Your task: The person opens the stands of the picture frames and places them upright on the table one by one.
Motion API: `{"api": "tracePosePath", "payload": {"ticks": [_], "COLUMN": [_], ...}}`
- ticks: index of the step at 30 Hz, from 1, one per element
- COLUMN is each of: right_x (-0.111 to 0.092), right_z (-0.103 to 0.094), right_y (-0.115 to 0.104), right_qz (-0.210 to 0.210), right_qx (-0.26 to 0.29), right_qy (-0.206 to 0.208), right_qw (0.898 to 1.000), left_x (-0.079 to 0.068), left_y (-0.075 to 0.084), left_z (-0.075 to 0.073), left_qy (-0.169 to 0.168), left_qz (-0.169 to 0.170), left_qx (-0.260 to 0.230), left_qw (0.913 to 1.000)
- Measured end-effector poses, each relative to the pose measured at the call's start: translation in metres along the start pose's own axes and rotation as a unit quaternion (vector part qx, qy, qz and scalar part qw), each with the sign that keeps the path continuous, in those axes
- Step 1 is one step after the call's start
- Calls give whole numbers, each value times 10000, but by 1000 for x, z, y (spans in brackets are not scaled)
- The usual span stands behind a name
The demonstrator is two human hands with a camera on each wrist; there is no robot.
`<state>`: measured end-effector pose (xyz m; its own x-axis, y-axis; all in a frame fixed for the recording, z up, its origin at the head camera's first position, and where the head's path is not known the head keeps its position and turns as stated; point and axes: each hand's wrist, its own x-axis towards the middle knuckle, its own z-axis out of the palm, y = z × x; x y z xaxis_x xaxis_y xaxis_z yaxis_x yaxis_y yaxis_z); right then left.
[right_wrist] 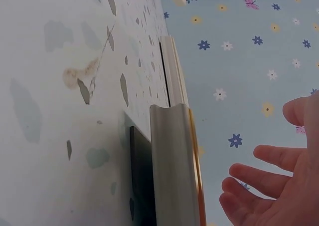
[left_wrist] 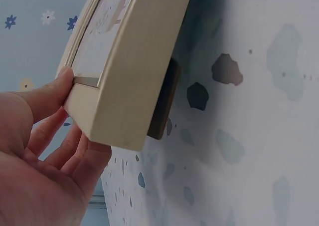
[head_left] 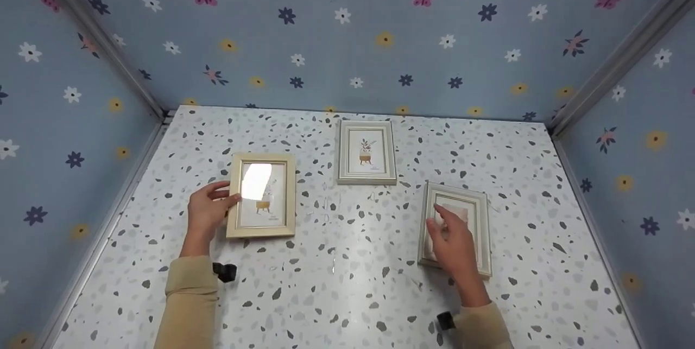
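At the left, my left hand (head_left: 206, 210) pinches the side edge of a cream picture frame (head_left: 290, 197), thumb on the front and fingers beneath. The left wrist view shows that frame (left_wrist: 134, 61) tilted above the table, a dark stand piece (left_wrist: 164, 101) under its back. Light glares on its glass, partly hiding the potted-plant picture. My right hand (head_left: 456, 243) hovers over a whitish picture frame (head_left: 483, 229) at the right, covering part of its picture. In the right wrist view, the spread fingers (right_wrist: 264, 181) are apart from that frame (right_wrist: 174, 166).
A third whitish picture frame (head_left: 366, 125) with a potted-plant picture lies near the table's back edge. The speckled white table (head_left: 347, 294) is bounded by blue flowered panels (head_left: 326, 39) at the back and both sides, with grey metal posts (head_left: 624, 50) at the corners.
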<state>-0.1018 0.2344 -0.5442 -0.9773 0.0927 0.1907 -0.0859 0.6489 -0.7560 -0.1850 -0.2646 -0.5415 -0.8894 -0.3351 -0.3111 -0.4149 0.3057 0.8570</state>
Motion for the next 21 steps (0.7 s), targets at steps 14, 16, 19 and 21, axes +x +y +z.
{"api": "tracePosePath", "payload": {"ticks": [14, 16, 19, 21], "right_x": [-3, -3, -3, -3], "right_z": [2, 2, 2, 3], "right_y": [-2, -2, -2, -3], "right_qz": [-15, -14, -42, -123], "right_qx": [15, 36, 16, -3], "right_qy": [-74, -62, -61, -70], "right_qw": [10000, 10000, 10000, 9999], "left_x": [-16, -18, -22, -24], "left_y": [11, 13, 13, 13], "left_z": [6, 8, 12, 14], "left_qy": [-94, -155, -276, -338], "left_qz": [247, 415, 669, 810], "left_qx": [-825, -1028, -1324, -1496], "left_qw": [9962, 9937, 9885, 9848]}}
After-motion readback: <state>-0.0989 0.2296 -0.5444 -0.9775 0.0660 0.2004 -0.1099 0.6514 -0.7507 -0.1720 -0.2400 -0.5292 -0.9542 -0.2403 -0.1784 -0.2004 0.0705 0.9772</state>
